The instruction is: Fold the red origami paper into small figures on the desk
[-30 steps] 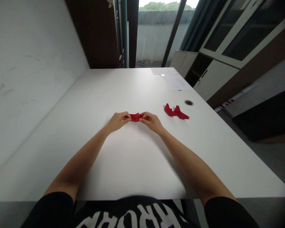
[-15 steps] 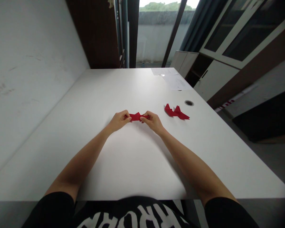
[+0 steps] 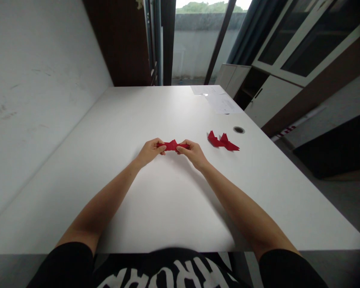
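Note:
A folded piece of red paper (image 3: 171, 146), with a small peak in its middle, is stretched between my hands just above the white table (image 3: 168, 200). My left hand (image 3: 150, 152) pinches its left end between thumb and fingers. At the other end, my right hand (image 3: 193, 153) grips it the same way, and the fingers hide both tips of the paper. To the right lie red folded paper pieces (image 3: 223, 141) with pointed tips sticking up, touching or overlapping each other.
White paper sheets (image 3: 222, 102) lie at the table's far right corner. Near them is a round cable hole (image 3: 239, 130). A wall (image 3: 42, 100) borders the table on the left, and cabinets (image 3: 273, 98) stand beyond its right edge.
The middle peak of the held paper has shifted slightly left and up, and its left end now reaches between my left fingers. The pieces on the right have not moved.

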The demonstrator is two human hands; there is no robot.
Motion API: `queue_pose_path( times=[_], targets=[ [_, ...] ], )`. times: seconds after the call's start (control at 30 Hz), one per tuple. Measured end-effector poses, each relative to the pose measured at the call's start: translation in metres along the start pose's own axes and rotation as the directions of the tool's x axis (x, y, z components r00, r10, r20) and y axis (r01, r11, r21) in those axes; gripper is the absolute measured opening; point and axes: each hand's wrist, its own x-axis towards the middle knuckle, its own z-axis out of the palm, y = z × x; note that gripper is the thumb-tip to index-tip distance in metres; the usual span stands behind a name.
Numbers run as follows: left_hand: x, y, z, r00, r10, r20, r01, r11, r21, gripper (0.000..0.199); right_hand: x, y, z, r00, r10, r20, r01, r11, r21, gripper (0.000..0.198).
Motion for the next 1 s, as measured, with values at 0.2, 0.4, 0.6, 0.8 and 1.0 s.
queue_pose_path(
  times=[0.2, 0.4, 0.6, 0.8, 1.0],
  targets=[
    [0.0, 0.004, 0.004, 0.991, -0.116, -0.061, 0.101, 0.975, -0.196, 0.037, -0.003, -0.006, 0.001, 0.997, 0.052, 0.064, -0.058, 0.994, 0.088, 0.041],
    [-0.003, 0.005, 0.01, 0.981, -0.187, -0.059, 0.166, 0.953, -0.252, 0.036, -0.003, -0.001, 0.01, 1.0, -0.023, 0.0, 0.023, 0.996, 0.084, 0.05],
    [-0.007, 0.01, 0.017, 0.979, -0.202, -0.036, 0.188, 0.954, -0.234, 0.039, -0.002, 0.008, 0.017, 0.994, -0.103, -0.032, 0.104, 0.994, 0.031, 0.045],
    [-0.013, 0.014, 0.027, 0.975, -0.215, 0.046, 0.22, 0.953, -0.208, 0.045, -0.013, 0.002, 0.021, 0.966, -0.181, -0.183, 0.142, 0.968, -0.205, 0.058],
    [-0.013, 0.01, 0.031, 0.991, -0.137, -0.002, 0.136, 0.983, -0.122, 0.043, -0.016, 0.001, 0.022, 0.964, -0.197, -0.179, 0.131, 0.937, -0.325, 0.035]
  ],
)
